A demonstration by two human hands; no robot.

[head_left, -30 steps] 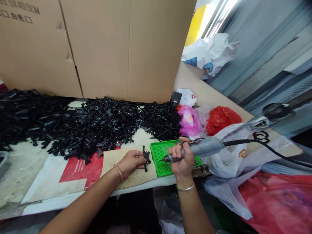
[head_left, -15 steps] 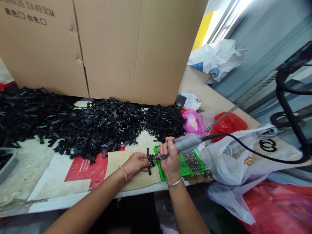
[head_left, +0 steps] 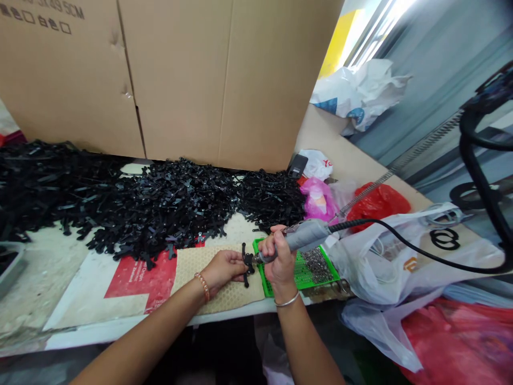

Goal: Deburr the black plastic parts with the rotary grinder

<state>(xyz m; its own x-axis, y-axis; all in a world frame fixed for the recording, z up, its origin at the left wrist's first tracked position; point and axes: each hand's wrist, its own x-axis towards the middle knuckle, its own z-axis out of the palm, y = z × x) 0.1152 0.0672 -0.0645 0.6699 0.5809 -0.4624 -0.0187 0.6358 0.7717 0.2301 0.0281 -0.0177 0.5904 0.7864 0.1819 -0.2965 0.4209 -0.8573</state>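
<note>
My left hand (head_left: 226, 271) pinches a small black plastic part (head_left: 247, 262) with several arms, just above a tan textured mat (head_left: 188, 283). My right hand (head_left: 279, 261) is wrapped round a grey electric screwdriver (head_left: 308, 235), which lies tilted with its tip pointing left. The tip meets the middle of the black part; a screw there is too small to make out. Beneath and behind my right hand sits a green tray (head_left: 298, 278) holding many small metal screws (head_left: 318, 264).
Heaps of black plastic parts (head_left: 172, 200) spread along the back of the table before a large cardboard box (head_left: 180, 80). A black cable (head_left: 396, 235) and a coiled spring (head_left: 368, 190) run right from the screwdriver. Plastic bags (head_left: 372, 267) crowd the right side; a clear tub (head_left: 12, 264) stands left.
The camera view has shifted slightly. Both hands, the black part and the screwdriver keep nearly the same position, with the tip still at the part.
</note>
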